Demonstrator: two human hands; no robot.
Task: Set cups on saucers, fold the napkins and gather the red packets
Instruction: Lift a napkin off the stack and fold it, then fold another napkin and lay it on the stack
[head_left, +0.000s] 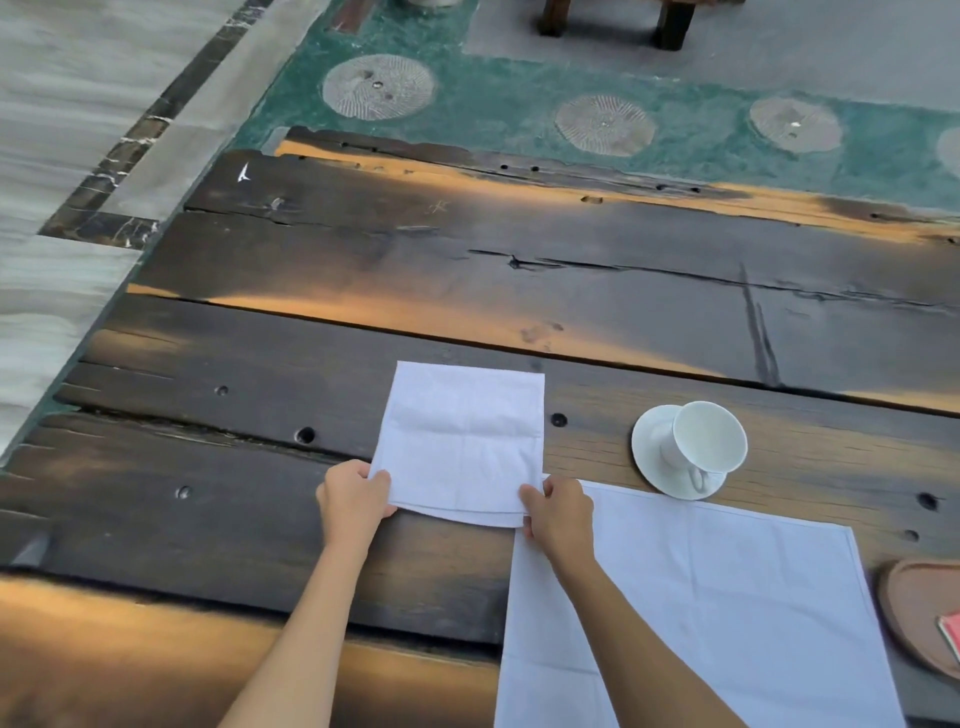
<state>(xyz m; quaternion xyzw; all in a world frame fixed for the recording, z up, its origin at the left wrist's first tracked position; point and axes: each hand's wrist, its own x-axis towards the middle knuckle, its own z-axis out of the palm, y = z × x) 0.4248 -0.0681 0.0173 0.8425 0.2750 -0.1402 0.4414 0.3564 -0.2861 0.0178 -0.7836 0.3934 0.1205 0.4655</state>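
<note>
A: Where is the folded napkin (460, 441) held?

B: It is pinched at its near edge at both corners. The near-left corner is gripped by the left hand (353, 501), thumb on top, fingers (378, 486) closed on the cloth. The near-right corner is gripped by the right hand (561, 512) the same way. The near edge is lifted slightly off the desk (260, 519); the far part is laid flat.

A: Counts?

B: Two napkins are seen: the folded one and a flat napkin (727, 623), spread open to its right, under the right forearm. The right corner of the folded one overlaps the open one's far-left corner. One cup (706, 439) is set on one saucer (649, 457), tilted rather than upright, handle toward the camera. One red packet (953, 631) is partly seen at the right frame edge, on a wooden tray (909, 613).

A: Materials?

B: Both napkins are white woven cloth, rectangular, with crease lines visible. Cup and saucer are glossy white ceramic, round. The tray is smooth brown wood with a rounded rim. The desk is made of dark, weathered planks, cracked and pitted with bolt holes.
</note>
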